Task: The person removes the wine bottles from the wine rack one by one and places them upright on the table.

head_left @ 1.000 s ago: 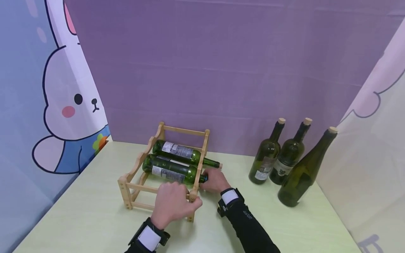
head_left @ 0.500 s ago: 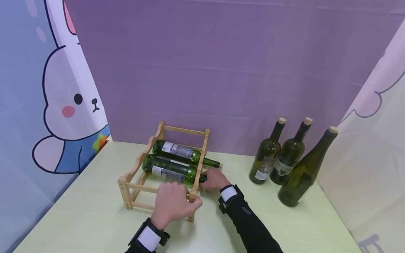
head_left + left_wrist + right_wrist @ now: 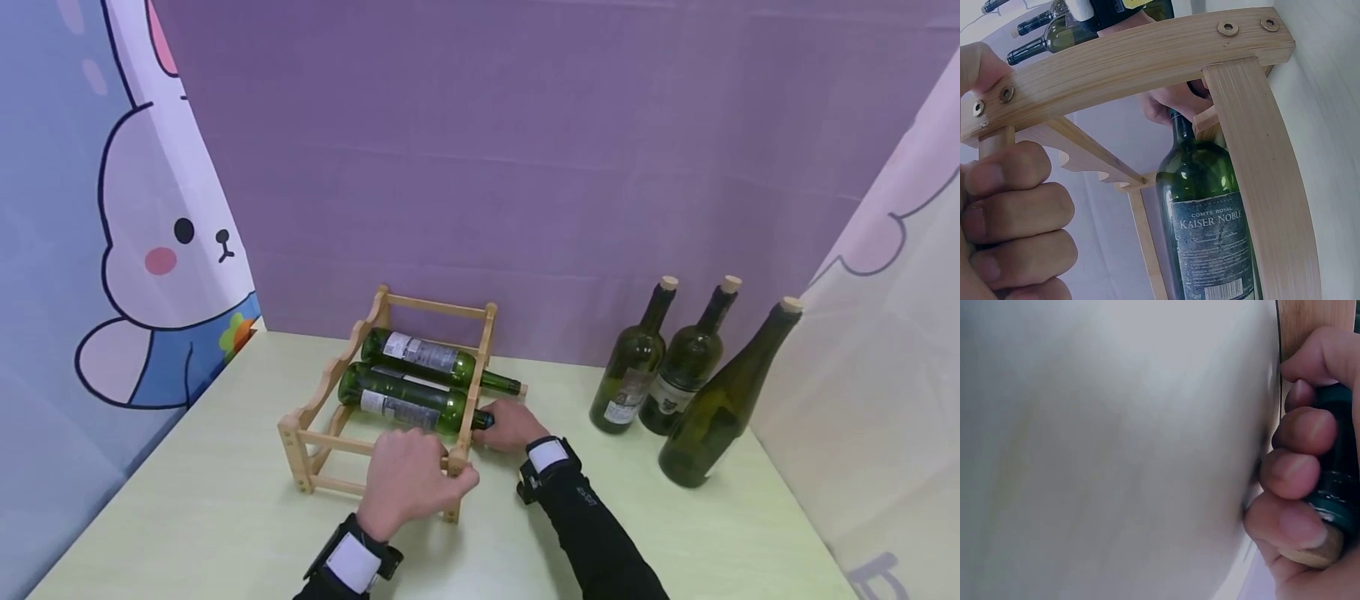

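Okay, left hand [image 3: 408,479] grips the near right corner of the wooden rack [image 3: 336,444], fingers curled in under the top rail, thumb over it. Right hand [image 3: 512,427] is wrapped round the neck of the front bottle [image 3: 405,406], which lies in the rack on its side, neck out past the right-hand rail; the right wrist view shows its cork [image 3: 1316,554] poking out by the fingers. Left wrist view gives the one readable label [image 3: 1210,244]: "COMTE ROYAL" over "KAISER NOBLE", then small print too fine to read and a barcode; that bottle's neck is at the right hand. Rear bottle [image 3: 420,354] lies just behind the front one, corked, label illegible. Three more green bottles stand on the pale table [image 3: 187,492] to the right, corks in: left one [image 3: 628,379], middle one [image 3: 684,371] with a dark emblem on its pale label, right one [image 3: 720,408] with its label mostly turned away; text unreadable on all. Black right sleeve [image 3: 607,542] carries small light lettering, too small to make out.
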`<state>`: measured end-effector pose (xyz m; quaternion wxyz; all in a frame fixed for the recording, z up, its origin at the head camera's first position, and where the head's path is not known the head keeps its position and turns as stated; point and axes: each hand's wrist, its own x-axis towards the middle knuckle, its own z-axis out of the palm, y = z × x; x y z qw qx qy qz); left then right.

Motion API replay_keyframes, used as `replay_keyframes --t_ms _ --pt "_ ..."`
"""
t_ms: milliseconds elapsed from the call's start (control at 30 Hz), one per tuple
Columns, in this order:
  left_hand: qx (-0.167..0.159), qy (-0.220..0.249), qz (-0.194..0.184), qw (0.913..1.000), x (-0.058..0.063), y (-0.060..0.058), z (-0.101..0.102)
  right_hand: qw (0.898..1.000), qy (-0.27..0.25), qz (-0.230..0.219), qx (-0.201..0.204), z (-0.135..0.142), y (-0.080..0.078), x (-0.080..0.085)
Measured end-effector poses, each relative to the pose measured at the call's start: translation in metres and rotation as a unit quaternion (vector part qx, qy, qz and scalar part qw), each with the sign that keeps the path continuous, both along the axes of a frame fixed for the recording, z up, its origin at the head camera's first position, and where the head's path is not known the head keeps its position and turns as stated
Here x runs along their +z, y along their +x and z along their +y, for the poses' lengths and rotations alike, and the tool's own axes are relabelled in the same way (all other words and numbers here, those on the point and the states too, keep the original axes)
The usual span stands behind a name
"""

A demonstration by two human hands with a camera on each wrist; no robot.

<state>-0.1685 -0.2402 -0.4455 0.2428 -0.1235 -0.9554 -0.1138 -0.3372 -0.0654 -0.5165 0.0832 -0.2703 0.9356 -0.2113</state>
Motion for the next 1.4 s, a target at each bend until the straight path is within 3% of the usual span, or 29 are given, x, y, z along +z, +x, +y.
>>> replay_keyframes --t_ms 533,1400 --pt "0.012 -0.007 -0.014 0.9998 -0.0018 -0.0001 0.0008 1.0 -0.006 -0.012 0.006 0.0013 -0.0016 0.002" --pt "0.017 -0.016 -0.03 0.9993 0.0016 0.0004 0.0007 0.997 -0.063 -0.036 0.005 0.0067 0.0002 0.0065"
